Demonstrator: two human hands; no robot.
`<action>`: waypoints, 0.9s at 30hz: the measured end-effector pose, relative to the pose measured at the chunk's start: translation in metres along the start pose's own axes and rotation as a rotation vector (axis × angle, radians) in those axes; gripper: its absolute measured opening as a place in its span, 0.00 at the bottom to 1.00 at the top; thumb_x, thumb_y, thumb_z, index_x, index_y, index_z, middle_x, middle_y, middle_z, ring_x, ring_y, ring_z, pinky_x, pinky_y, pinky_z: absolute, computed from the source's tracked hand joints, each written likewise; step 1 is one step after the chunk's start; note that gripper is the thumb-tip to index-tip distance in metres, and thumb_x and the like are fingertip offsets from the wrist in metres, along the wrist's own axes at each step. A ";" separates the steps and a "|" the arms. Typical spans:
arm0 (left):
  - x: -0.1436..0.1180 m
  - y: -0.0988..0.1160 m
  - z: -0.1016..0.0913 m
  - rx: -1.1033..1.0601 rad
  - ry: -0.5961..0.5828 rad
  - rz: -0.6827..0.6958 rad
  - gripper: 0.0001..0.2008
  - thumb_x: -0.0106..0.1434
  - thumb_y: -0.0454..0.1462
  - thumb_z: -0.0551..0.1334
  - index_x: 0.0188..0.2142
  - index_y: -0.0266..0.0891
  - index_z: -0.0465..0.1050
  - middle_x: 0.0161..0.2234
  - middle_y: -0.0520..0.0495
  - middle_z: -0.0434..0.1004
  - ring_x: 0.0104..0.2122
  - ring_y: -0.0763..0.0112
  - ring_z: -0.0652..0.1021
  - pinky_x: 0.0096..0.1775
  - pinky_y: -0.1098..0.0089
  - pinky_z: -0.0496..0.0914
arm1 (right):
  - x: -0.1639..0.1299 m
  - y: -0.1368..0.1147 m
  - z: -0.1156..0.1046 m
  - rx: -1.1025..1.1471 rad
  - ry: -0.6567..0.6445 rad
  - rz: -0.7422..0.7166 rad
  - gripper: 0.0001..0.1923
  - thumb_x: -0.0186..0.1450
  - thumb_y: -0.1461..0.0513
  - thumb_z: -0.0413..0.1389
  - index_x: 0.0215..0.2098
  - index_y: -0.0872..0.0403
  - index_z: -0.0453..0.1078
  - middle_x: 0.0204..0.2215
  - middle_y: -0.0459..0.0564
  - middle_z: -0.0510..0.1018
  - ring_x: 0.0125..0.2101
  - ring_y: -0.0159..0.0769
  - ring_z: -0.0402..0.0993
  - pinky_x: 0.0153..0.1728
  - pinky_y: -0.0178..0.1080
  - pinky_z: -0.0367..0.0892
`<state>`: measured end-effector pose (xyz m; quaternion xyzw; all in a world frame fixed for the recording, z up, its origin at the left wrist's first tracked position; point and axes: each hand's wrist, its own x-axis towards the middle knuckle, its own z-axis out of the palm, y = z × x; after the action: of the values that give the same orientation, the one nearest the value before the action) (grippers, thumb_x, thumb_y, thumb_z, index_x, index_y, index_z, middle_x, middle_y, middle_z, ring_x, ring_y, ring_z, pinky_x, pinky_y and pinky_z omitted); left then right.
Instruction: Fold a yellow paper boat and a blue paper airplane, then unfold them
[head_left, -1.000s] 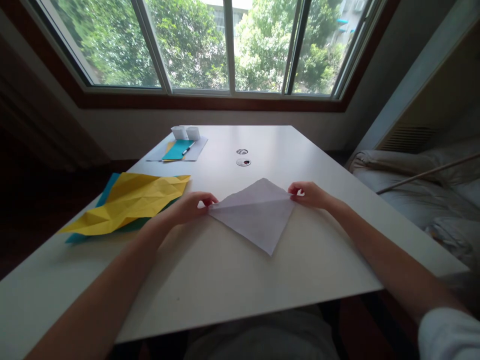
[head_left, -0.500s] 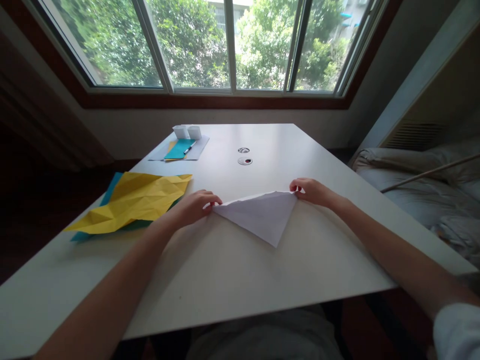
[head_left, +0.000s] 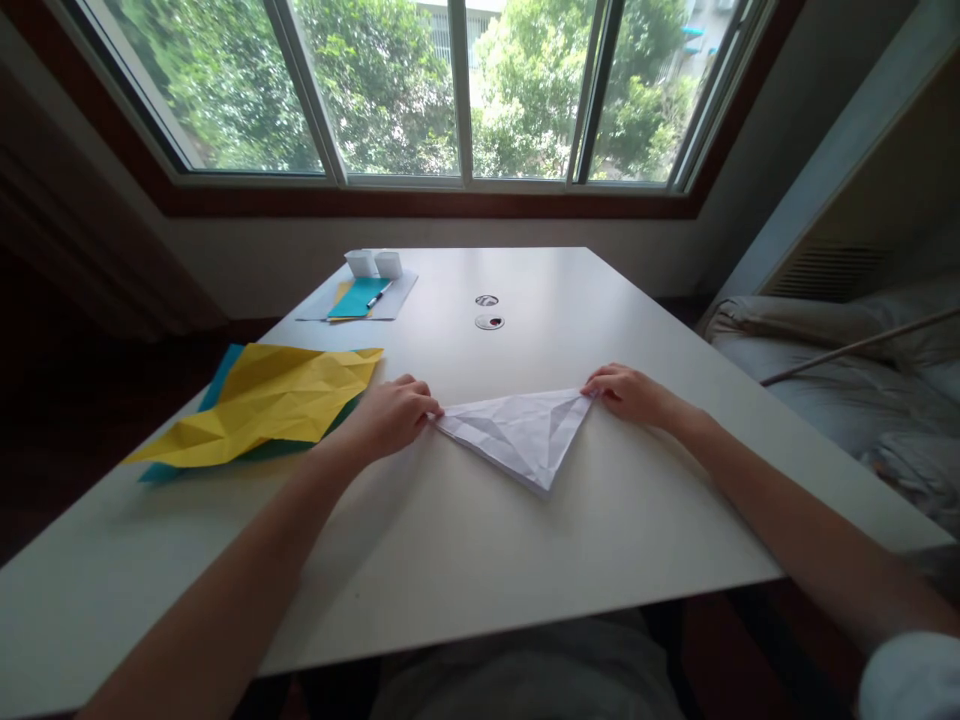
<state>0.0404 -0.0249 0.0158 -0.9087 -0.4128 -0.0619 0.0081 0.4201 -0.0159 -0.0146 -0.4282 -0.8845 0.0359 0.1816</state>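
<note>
I see a white sheet of paper (head_left: 521, 437) folded into a triangle, lying flat near the middle of the worktop (head_left: 465, 560), a little toward the near edge. Its long folded edge runs left to right, and its point aims back at me. My left hand (head_left: 394, 413) has its fingertips pinched on the left corner of the triangle, and my right hand (head_left: 630, 392) pins the right corner, fingers curled down onto the paper. Both hands are closed on the sheet at its two far corners.

I judge the paper to be very light and thin, with no stiffness of its own beyond what the fold gives it. The faint crease lines across its face suggest it takes a fold readily and will keep any accidental dent as well. On this smooth white worktop it should slide easily, so the corners are the sensible places to hold it: pressing there keeps the layers aligned, while the middle of the long edge is free for a finger to run along. Lifting it by one corner would probably let the layers splay open.

Toward the left edge of the worktop lies a crumpled yellow sheet (head_left: 277, 400) on top of a teal sheet (head_left: 217, 380), well apart from my hands. Near the far left corner sit two small white boxes (head_left: 373, 263) beside a pen (head_left: 377, 295) and more paper.
</note>
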 end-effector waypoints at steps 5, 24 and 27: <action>0.007 0.034 -0.001 0.211 0.032 -0.161 0.16 0.62 0.40 0.49 0.28 0.37 0.73 0.32 0.43 0.74 0.37 0.59 0.71 0.38 0.61 0.64 | 0.005 -0.023 -0.002 -0.167 -0.023 0.075 0.09 0.60 0.65 0.49 0.31 0.55 0.72 0.35 0.54 0.76 0.36 0.39 0.71 0.40 0.38 0.64; 0.014 0.086 0.020 -0.132 0.027 0.003 0.18 0.61 0.46 0.54 0.44 0.35 0.66 0.44 0.38 0.68 0.46 0.58 0.69 0.47 0.61 0.65 | 0.019 -0.088 0.017 -0.034 -0.104 -0.181 0.19 0.64 0.58 0.49 0.53 0.51 0.63 0.51 0.55 0.69 0.49 0.43 0.66 0.49 0.46 0.61; 0.011 0.089 0.023 -0.111 -0.017 -0.043 0.28 0.60 0.52 0.52 0.53 0.37 0.60 0.53 0.38 0.63 0.53 0.55 0.64 0.53 0.57 0.59 | 0.016 -0.093 0.016 -0.031 -0.160 -0.170 0.29 0.61 0.51 0.52 0.57 0.54 0.59 0.55 0.58 0.64 0.54 0.47 0.61 0.53 0.48 0.58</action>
<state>0.1174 -0.0736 -0.0026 -0.8991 -0.4283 -0.0769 -0.0471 0.3356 -0.0608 -0.0044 -0.3504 -0.9296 0.0408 0.1064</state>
